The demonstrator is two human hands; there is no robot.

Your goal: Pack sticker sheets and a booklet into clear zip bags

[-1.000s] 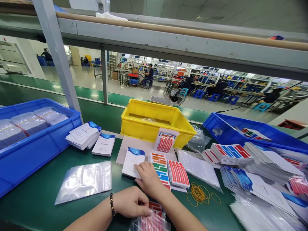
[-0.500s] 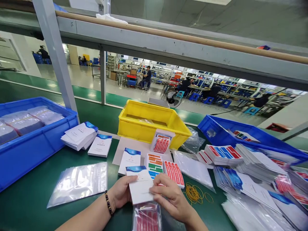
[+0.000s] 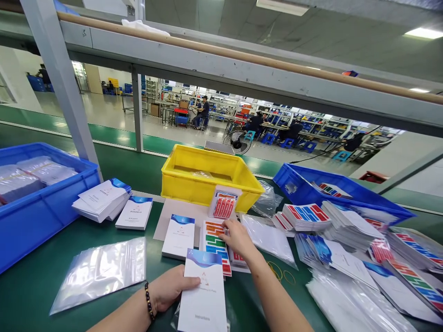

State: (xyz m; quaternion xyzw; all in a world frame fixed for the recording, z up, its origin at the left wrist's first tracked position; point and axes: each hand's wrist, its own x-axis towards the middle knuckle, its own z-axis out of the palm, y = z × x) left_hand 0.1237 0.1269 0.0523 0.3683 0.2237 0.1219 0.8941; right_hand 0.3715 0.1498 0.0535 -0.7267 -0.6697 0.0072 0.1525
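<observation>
My left hand [image 3: 173, 286] grips a white instruction booklet [image 3: 202, 295] with a blue top band, thumb on its front. A clear plastic bag [image 3: 176, 318] shows partly beneath it; the rest is covered. Farther forward, my right hand [image 3: 238, 237] has its fingers closed on the right edge of a sticker sheet [image 3: 215, 240] with orange, green, blue and red labels. Under my right wrist lies a stack of red sticker sheets [image 3: 238, 259], mostly hidden. Left of the coloured sheets sits a stack of booklets [image 3: 179, 235].
A yellow bin [image 3: 207, 184] stands behind, with a red-label packet [image 3: 224, 203] leaning on it. Blue bins [image 3: 48, 203] flank both sides. Clear bags [image 3: 104, 267] lie left; more booklets [image 3: 133, 213], rubber bands [image 3: 277, 272] and sticker stacks [image 3: 306, 216] surround the work area.
My right hand has left the booklet and moved forward to the coloured sticker sheet. The booklet in my left hand is now lower and nearer, covering the bagged red sheets. The view has shifted right.
</observation>
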